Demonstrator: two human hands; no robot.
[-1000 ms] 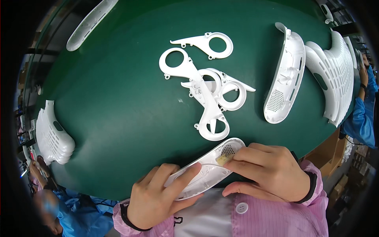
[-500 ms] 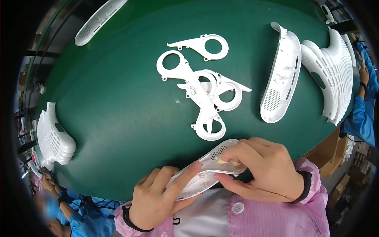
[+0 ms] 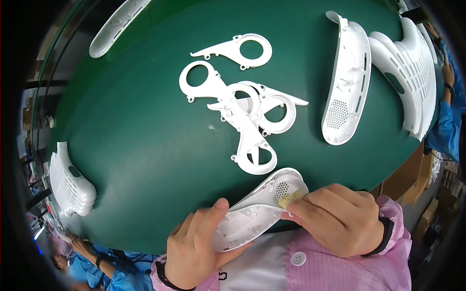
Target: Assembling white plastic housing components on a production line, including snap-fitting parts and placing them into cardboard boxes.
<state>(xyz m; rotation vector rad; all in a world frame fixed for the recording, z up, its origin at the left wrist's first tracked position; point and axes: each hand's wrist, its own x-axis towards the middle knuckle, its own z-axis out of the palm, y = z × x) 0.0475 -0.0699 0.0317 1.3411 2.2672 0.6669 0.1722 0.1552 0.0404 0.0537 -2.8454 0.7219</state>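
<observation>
A curved white plastic shell (image 3: 248,224), hollow side up, is held near the table's front edge, close to my body. My left hand (image 3: 196,245) is closed round its left end, thumb inside the rim and fingers beneath. At the other end, by the round-holed patch, my right hand (image 3: 340,220) pinches a small crumpled yellowish piece (image 3: 290,198) against the inside wall. The yellowish piece could be tape or cloth; its kind cannot be made out. Just beyond the shell lies a loose pile of white ring-shaped plastic parts (image 3: 248,133) with tapering arms.
Another ring part (image 3: 227,50) lies behind the pile. At right are a single shell (image 3: 343,87) and a nested stack of slotted shells (image 3: 415,77). A second stack (image 3: 68,189) stands at left, a shell (image 3: 103,40) far left. Co-workers' blue sleeves (image 3: 449,131) show at the edges.
The shell has turned so more of its inside shows. My right hand has shifted right, and more of the yellowish piece is visible. The whole view has shifted slightly.
</observation>
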